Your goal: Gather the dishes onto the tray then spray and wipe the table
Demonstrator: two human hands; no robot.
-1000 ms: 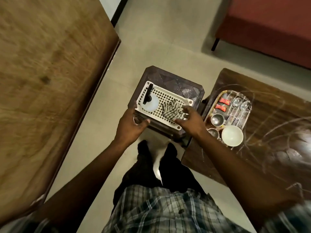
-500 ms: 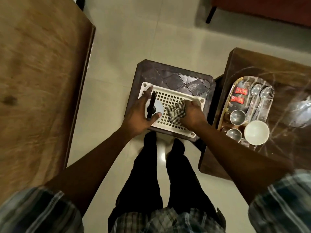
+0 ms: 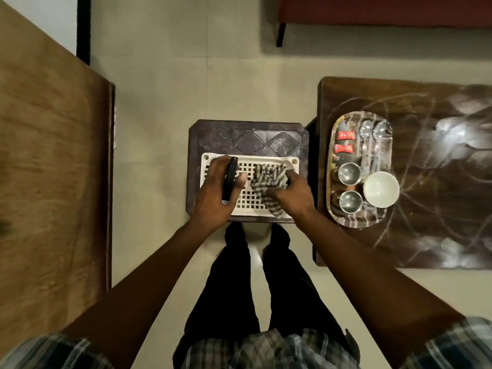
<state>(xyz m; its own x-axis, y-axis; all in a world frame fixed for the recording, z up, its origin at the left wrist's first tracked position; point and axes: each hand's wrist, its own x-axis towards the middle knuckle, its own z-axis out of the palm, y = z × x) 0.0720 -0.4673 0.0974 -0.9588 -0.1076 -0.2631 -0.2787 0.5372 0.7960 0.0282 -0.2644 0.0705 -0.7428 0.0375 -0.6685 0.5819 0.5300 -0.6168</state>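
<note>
Left grip wrapped round the spray bottle. Right grip bunching the checked cloth. Both in the white basket. Loaded tray right, on the tabletop.

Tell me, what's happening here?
Over a white basket on a dark stool, a person's left hand grips a spray bottle and the right hand holds a checked cloth. On the table beside them, the tray already holds the cups, bowl, spoons and two red packets, so spraying and wiping likely come next.
</note>
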